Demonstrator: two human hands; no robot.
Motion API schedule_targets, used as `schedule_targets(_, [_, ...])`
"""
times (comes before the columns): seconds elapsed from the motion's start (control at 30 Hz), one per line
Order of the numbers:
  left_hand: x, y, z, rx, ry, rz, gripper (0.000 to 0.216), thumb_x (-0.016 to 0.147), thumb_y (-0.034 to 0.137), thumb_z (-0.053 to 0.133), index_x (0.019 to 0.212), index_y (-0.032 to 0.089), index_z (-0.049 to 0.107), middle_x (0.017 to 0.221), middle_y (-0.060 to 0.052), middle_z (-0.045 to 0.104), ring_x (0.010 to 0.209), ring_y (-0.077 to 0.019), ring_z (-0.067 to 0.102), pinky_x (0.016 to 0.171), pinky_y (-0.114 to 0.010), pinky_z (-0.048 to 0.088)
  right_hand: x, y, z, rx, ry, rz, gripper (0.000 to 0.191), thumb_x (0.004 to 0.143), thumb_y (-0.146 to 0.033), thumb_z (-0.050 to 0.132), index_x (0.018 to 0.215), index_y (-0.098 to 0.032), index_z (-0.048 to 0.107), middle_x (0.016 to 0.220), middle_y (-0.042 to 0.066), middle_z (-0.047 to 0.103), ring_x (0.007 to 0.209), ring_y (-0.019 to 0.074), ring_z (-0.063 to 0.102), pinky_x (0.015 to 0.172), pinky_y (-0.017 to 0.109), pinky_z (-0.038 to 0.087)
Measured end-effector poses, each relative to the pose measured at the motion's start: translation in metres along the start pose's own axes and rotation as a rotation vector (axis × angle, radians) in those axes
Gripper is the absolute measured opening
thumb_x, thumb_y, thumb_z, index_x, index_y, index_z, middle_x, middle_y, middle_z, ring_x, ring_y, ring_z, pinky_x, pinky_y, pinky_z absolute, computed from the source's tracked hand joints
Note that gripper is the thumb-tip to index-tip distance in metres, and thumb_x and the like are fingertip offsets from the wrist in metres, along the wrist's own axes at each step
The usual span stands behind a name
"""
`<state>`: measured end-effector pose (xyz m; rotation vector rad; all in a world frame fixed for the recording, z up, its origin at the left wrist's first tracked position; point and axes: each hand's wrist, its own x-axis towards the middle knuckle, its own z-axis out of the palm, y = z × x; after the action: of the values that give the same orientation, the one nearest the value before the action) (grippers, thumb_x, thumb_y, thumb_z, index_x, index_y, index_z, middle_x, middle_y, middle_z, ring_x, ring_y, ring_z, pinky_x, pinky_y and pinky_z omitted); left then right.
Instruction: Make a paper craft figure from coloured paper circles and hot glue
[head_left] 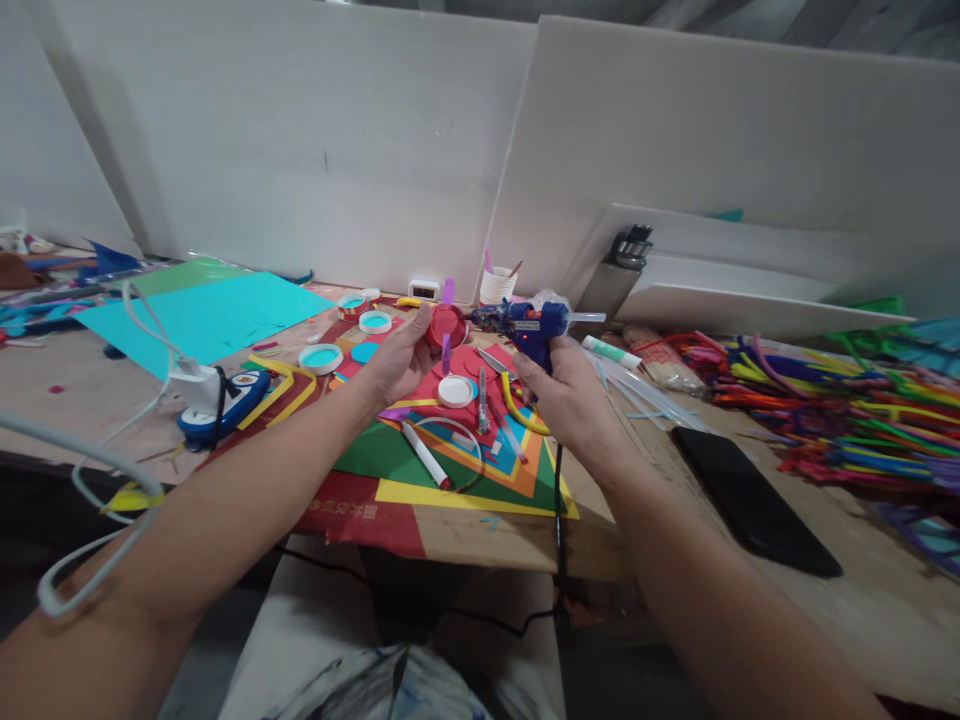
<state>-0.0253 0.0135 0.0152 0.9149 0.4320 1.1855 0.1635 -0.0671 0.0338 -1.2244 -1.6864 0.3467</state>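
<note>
My right hand [559, 385] grips a blue hot glue gun [541, 325], a clear glue stick jutting from its back end. Its nozzle points left, close to a small round red piece [445, 328] pinched in my left hand [405, 355]. A purple strip [448, 292] shows above and below the red piece; how the two are joined is too small to tell. Under my hands lie stacked coloured paper sheets [390, 450], a white marker with a red end [426, 455], a white round lid [456, 391], scissors [491, 361] and a yellow curved piece [521, 410].
Round lids with turquoise centres [321, 358] sit left of my hands. A blue power strip [223, 405] with white cables stands at the left. To the right lie a black phone [754, 500], glue sticks [652, 385] and colourful pipe cleaners [862, 410]. White boards [300, 140] stand behind.
</note>
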Motion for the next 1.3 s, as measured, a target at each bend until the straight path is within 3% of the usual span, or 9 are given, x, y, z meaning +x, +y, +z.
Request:
schedule_targets(0.17, [-0.001, 0.000, 0.001, -0.016, 0.020, -0.008, 0.031, 0.085, 0.044, 0.061, 0.088, 0.015, 0.068, 0.090, -0.007, 0.074, 0.084, -0.0163, 0.070, 0.078, -0.024, 0.055, -0.001, -0.002, -0.001, -0.048, 0.008, 0.005, 0.031, 0.085, -0.034, 0.052, 0.111, -0.019, 0.060, 0.099, 0.009, 0.069, 0.086, 0.0252, 0.062, 0.080, 0.041, 0.048])
schedule_targets(0.5, [0.007, -0.001, -0.005, -0.043, 0.056, 0.131, 0.023, 0.078, 0.037, 0.071, 0.082, 0.015, 0.065, 0.081, -0.001, 0.070, 0.077, -0.0107, 0.067, 0.078, -0.022, 0.051, -0.004, -0.009, -0.003, -0.087, -0.043, 0.033, 0.028, 0.082, -0.027, 0.053, 0.107, -0.017, 0.061, 0.097, 0.009, 0.069, 0.086, 0.0239, 0.062, 0.079, 0.038, 0.048])
schedule_targets(0.7, [0.012, -0.004, -0.013, -0.051, 0.050, 0.121, 0.020, 0.077, 0.033, 0.073, 0.077, 0.016, 0.063, 0.073, 0.001, 0.068, 0.070, -0.0098, 0.065, 0.072, -0.022, 0.051, -0.003, 0.005, -0.010, 0.322, -0.019, 0.241, 0.022, 0.081, -0.036, 0.057, 0.096, -0.020, 0.054, 0.069, 0.000, 0.063, 0.052, 0.0120, 0.051, 0.051, 0.026, 0.042])
schedule_targets(0.83, [0.008, -0.009, -0.010, -0.030, 0.034, -0.027, 0.021, 0.082, 0.037, 0.067, 0.083, 0.015, 0.065, 0.081, -0.003, 0.071, 0.075, -0.0129, 0.067, 0.076, -0.026, 0.053, -0.001, 0.018, -0.017, 0.605, -0.004, 0.463, 0.027, 0.072, -0.039, 0.068, 0.084, -0.020, 0.053, 0.063, -0.003, 0.059, 0.051, 0.0097, 0.052, 0.048, 0.023, 0.043])
schedule_targets(0.97, [0.005, -0.009, -0.006, -0.018, 0.017, -0.083, 0.025, 0.084, 0.039, 0.063, 0.087, 0.015, 0.067, 0.088, -0.006, 0.072, 0.080, -0.0145, 0.068, 0.077, -0.027, 0.053, -0.001, 0.021, -0.018, 0.713, -0.016, 0.577, 0.035, 0.063, -0.036, 0.076, 0.081, -0.021, 0.050, 0.061, -0.006, 0.053, 0.049, 0.0077, 0.050, 0.045, 0.020, 0.043])
schedule_targets(1.17, [0.005, -0.009, -0.007, -0.013, 0.001, -0.064, 0.026, 0.086, 0.039, 0.061, 0.083, 0.014, 0.066, 0.086, -0.007, 0.072, 0.086, -0.0160, 0.069, 0.083, -0.029, 0.052, -0.004, 0.014, -0.012, 0.754, -0.078, 0.561, 0.036, 0.060, -0.036, 0.078, 0.079, -0.021, 0.051, 0.061, -0.006, 0.051, 0.050, 0.0064, 0.047, 0.045, 0.019, 0.041])
schedule_targets(1.3, [0.006, -0.012, -0.009, 0.006, -0.027, -0.059, 0.023, 0.083, 0.036, 0.065, 0.085, 0.014, 0.066, 0.085, -0.005, 0.072, 0.082, -0.0144, 0.068, 0.082, -0.028, 0.052, -0.004, 0.019, -0.007, 0.618, -0.103, 0.487, 0.031, 0.068, -0.042, 0.071, 0.080, -0.022, 0.050, 0.060, -0.006, 0.051, 0.049, 0.0084, 0.046, 0.047, 0.022, 0.040])
